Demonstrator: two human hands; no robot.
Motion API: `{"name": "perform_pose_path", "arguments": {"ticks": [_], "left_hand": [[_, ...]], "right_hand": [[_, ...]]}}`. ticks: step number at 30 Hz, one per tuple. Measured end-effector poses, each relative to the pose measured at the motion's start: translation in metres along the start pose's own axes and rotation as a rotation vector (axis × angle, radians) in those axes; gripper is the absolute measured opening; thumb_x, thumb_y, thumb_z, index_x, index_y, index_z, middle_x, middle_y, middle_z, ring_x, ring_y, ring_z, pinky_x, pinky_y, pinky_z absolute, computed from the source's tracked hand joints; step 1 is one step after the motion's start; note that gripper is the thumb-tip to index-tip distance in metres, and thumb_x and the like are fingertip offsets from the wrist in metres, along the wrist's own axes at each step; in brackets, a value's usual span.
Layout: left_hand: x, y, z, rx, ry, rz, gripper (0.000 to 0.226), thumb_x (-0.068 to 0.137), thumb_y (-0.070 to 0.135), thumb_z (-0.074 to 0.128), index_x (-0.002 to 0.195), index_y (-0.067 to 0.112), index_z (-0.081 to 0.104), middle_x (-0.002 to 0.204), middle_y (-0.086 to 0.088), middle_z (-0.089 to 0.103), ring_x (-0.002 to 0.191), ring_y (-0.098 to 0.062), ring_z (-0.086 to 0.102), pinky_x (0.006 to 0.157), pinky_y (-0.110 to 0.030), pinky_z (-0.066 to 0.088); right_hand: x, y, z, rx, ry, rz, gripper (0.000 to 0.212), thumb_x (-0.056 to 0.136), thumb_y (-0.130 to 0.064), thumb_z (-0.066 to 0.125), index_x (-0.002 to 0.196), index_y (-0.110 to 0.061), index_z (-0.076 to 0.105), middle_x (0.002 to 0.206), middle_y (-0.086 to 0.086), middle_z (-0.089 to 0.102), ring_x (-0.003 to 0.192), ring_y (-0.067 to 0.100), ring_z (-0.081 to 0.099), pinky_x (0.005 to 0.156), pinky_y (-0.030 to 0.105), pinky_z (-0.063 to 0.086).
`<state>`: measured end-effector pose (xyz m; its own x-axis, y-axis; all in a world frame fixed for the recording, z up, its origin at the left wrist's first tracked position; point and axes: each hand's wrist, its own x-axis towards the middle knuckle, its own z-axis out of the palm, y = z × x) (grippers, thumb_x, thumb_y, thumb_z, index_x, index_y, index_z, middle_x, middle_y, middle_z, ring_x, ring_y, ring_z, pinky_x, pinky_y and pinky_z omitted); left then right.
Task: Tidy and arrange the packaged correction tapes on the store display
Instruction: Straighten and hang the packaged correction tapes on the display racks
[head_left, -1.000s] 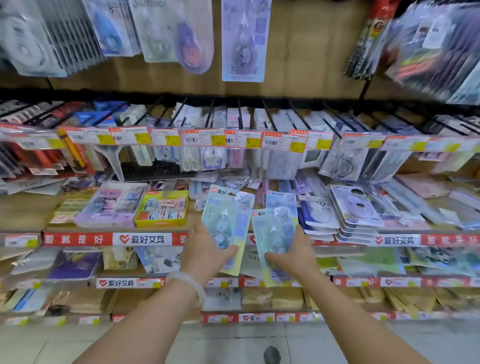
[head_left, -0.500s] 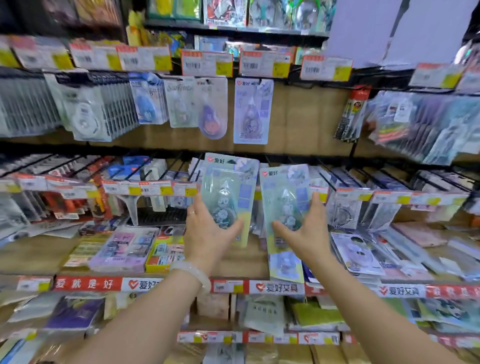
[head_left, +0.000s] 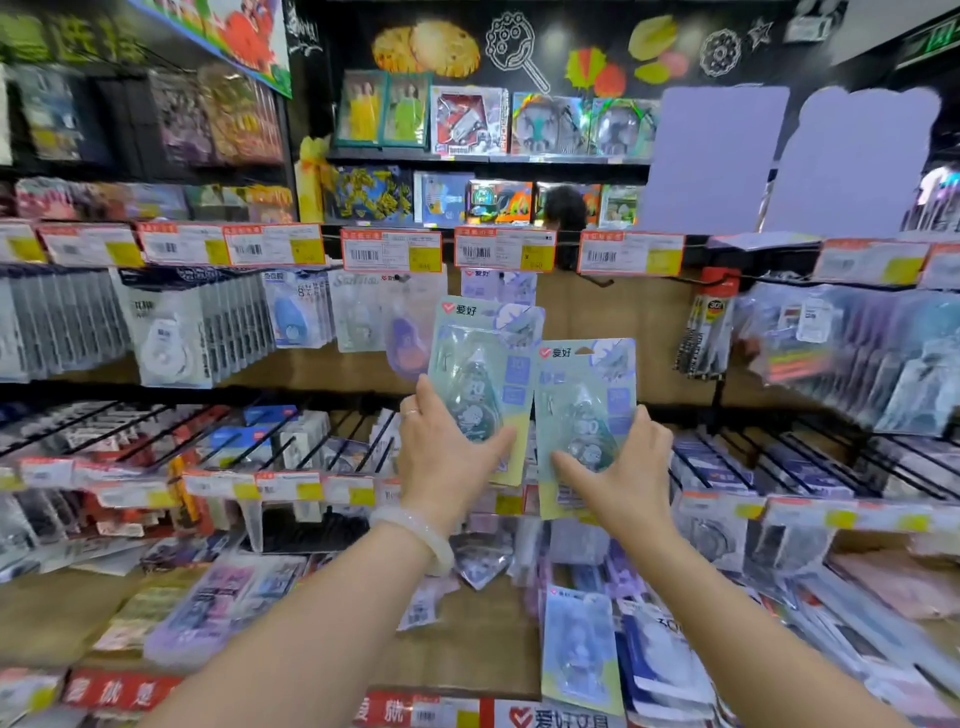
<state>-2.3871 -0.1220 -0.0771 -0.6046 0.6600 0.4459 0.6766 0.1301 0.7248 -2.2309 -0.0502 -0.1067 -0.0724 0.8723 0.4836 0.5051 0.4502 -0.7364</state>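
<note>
- Left hand (head_left: 447, 457) is up at the display, thumb and fingers pinching the lower part of a green correction tape pack (head_left: 483, 374), held upright.
- Right hand (head_left: 631, 470) grips a second green pack (head_left: 587, 410) the same way, just beside the first and a touch lower.
- Both packs sit in front of the wooden backboard (head_left: 613, 322), below the row of price tags (head_left: 506, 249).
- White bracelet (head_left: 415, 535) on the left wrist.
</note>
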Motion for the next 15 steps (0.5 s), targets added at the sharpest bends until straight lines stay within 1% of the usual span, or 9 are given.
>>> {"name": "perform_pose_path", "arguments": {"ticks": [2, 5, 7, 10, 15], "left_hand": [[0.012, 0.009, 0.005, -0.021, 0.015, 0.001, 0.109, 0.067, 0.059, 0.072, 0.147, 0.019, 0.011, 0.138, -0.008, 0.03, 0.126, -0.029, 0.039, 0.096, -0.043, 0.043], [0.026, 0.021, 0.013, -0.024, 0.043, 0.006, 0.108, 0.068, 0.057, 0.072, 0.147, 0.015, 0.012, 0.141, -0.009, 0.029, 0.128, -0.028, 0.036, 0.098, -0.042, 0.042], [0.032, 0.028, 0.018, -0.018, 0.068, 0.009, 0.108, 0.068, 0.056, 0.072, 0.147, 0.014, 0.012, 0.142, -0.009, 0.029, 0.129, -0.028, 0.035, 0.098, -0.041, 0.043], [0.037, 0.033, 0.025, 0.02, 0.068, 0.009, 0.11, 0.071, 0.056, 0.071, 0.149, 0.012, 0.006, 0.147, -0.012, 0.024, 0.133, -0.029, 0.03, 0.102, -0.042, 0.04], [0.039, 0.032, 0.032, 0.047, 0.079, 0.023, 0.114, 0.074, 0.057, 0.068, 0.15, 0.007, -0.001, 0.151, -0.013, 0.018, 0.138, -0.028, 0.023, 0.105, -0.038, 0.033]], "right_hand": [[0.011, 0.005, -0.002, -0.002, -0.001, 0.006, 0.096, 0.068, -0.04, 0.078, 0.141, -0.006, 0.026, 0.133, 0.007, 0.03, 0.126, 0.019, 0.03, 0.1, 0.033, 0.036], [0.023, 0.012, -0.004, -0.029, -0.023, 0.003, 0.103, 0.07, -0.04, 0.078, 0.146, -0.005, 0.017, 0.137, 0.008, 0.026, 0.129, 0.022, 0.031, 0.102, 0.034, 0.036], [0.028, 0.017, -0.003, -0.032, -0.031, -0.007, 0.104, 0.07, -0.04, 0.078, 0.146, -0.005, 0.016, 0.137, 0.009, 0.026, 0.13, 0.022, 0.03, 0.103, 0.033, 0.034], [0.035, 0.022, -0.001, -0.011, -0.039, -0.006, 0.104, 0.069, -0.04, 0.078, 0.146, -0.007, 0.018, 0.136, 0.007, 0.026, 0.13, 0.021, 0.03, 0.103, 0.032, 0.033], [0.046, 0.024, 0.003, 0.023, -0.084, -0.01, 0.108, 0.071, -0.042, 0.077, 0.149, -0.011, 0.009, 0.141, 0.005, 0.021, 0.132, 0.017, 0.029, 0.104, 0.03, 0.033]]}}
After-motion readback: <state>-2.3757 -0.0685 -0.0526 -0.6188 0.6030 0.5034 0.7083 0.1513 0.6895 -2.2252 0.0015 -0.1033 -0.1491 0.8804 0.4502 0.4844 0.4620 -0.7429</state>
